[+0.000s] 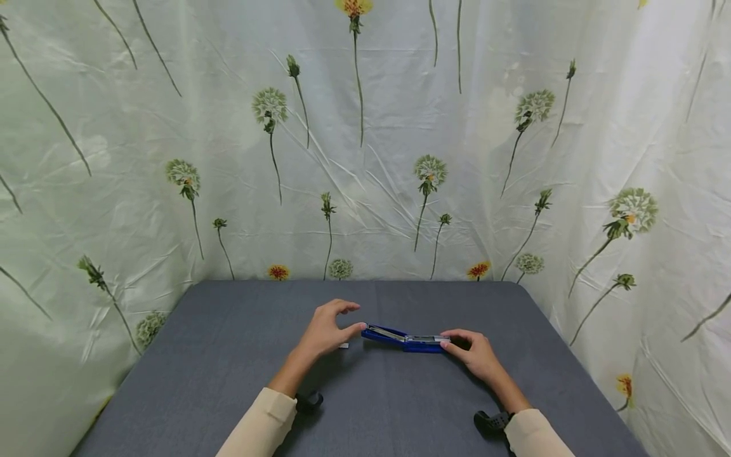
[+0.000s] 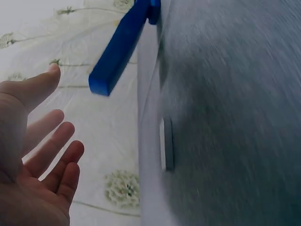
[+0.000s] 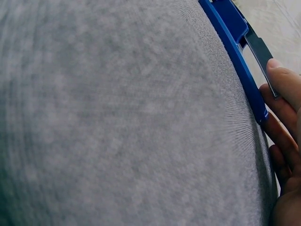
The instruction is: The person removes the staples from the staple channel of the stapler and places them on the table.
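Observation:
A blue stapler (image 1: pixel 425 347) is spread wide at its hinge over the middle of the table, metal strips showing along its inner side. My right hand (image 1: pixel 476 355) pinches its right end. In the right wrist view the thumb lies on the stapler's dark metal strip (image 3: pixel 261 54), with fingers by the end of its blue part. The left half (image 2: pixel 117 52) slants upward. Beside that end is my left hand (image 1: pixel 325 329), thumb extended and fingers loosely bent; the left wrist view shows a gap between them. A small pale bar (image 2: pixel 166 143) lies on the table near this hand.
The table (image 1: pixel 228 355) has a dark grey cloth surface. Behind it and at both sides hangs a white curtain (image 1: pixel 365 171) printed with dandelions. Dark straps (image 1: pixel 491 422) sit on both wrists below beige sleeves.

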Tool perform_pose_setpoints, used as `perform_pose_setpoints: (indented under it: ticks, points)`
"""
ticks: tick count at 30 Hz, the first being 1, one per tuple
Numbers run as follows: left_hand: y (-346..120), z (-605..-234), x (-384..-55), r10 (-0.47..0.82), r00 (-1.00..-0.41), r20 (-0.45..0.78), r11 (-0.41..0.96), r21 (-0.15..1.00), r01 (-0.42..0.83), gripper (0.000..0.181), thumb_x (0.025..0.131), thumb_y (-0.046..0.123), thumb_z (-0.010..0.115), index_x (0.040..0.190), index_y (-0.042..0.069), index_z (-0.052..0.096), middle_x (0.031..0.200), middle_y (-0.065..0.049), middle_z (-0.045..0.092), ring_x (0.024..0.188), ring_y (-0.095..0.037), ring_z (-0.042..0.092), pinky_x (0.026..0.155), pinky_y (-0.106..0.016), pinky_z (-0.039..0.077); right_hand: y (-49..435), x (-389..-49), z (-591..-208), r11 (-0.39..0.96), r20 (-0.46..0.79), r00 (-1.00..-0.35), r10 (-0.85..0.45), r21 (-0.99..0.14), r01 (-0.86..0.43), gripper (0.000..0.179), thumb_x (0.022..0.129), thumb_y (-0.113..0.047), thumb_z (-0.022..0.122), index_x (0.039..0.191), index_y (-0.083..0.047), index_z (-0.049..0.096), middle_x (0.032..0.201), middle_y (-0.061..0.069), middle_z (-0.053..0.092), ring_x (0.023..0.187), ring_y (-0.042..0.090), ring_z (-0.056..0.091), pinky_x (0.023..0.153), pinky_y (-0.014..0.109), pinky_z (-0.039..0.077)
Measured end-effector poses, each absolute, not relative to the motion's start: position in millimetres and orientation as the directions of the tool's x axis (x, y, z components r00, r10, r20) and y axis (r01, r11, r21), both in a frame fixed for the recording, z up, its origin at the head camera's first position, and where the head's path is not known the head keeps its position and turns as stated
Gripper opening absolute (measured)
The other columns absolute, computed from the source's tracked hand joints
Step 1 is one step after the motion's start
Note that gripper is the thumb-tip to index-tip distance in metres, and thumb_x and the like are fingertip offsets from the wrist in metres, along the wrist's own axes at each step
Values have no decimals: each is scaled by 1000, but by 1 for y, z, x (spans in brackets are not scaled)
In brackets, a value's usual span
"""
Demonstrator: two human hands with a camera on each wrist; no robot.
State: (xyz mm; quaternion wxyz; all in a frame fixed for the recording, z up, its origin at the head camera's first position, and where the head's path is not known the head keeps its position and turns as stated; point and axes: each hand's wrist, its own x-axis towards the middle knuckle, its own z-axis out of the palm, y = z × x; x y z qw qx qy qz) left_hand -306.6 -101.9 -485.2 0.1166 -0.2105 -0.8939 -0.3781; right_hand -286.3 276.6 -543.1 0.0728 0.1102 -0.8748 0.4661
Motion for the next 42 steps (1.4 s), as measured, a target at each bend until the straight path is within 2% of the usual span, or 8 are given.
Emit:
perform_pose_setpoints:
  ticks: [6, 15, 24, 29, 36, 42]
  points:
    - [-78, -486, -308, 348, -852, 391, 650, 554, 520, 43, 93, 41, 78, 126, 14, 73, 127, -4, 69, 113, -25, 66, 94, -47, 56, 276, -283, -545, 548, 224, -969, -106, -800, -245, 22, 93, -30, 79, 112, -19, 79, 106, 3, 77, 87, 3, 64, 80, 23, 52]
    - [-45, -480, -306, 390, -844, 368, 648, 541, 536, 40, 95, 40, 75, 127, 16, 73, 126, -5, 70, 113, -23, 67, 93, -44, 57, 277, -284, -545, 534, 234, -966, -106, -806, -254, 22, 93, -29, 79, 112, -18, 79, 106, 3, 77, 86, 2, 63, 78, 23, 51]
    - [-21, -481, -305, 408, -846, 344, 639, 554, 534, 34, 98, 34, 73, 121, 10, 76, 120, -5, 73, 113, -24, 67, 94, -43, 57, 277, -284, -545, 531, 219, -969, -114, -811, -246, 22, 93, -29, 79, 113, -18, 79, 105, 4, 77, 86, 4, 65, 78, 23, 51]
    - [-9, -483, -305, 412, -845, 342, 653, 535, 535, 32, 97, 35, 74, 119, 12, 77, 118, -4, 74, 111, -23, 68, 93, -41, 57, 276, -285, -545, 542, 230, -967, -111, -802, -253, 22, 92, -29, 79, 112, -19, 79, 105, 3, 77, 86, 4, 64, 79, 23, 52]
    - [6, -489, -308, 394, -847, 357, 703, 476, 528, 15, 93, 36, 77, 98, 22, 81, 107, 2, 75, 101, -19, 69, 85, -36, 58, 275, -286, -545, 534, 240, -963, -125, -801, -270, 23, 93, -29, 79, 113, -18, 79, 107, 3, 78, 88, 3, 65, 80, 23, 53]
    - [17, -491, -307, 402, -846, 350, 712, 461, 529, 15, 94, 36, 76, 100, 23, 81, 106, 2, 75, 104, -20, 69, 89, -39, 57, 276, -286, -543, 526, 254, -958, -133, -801, -286, 21, 93, -27, 78, 113, -18, 79, 107, 3, 78, 88, 4, 66, 80, 23, 53]
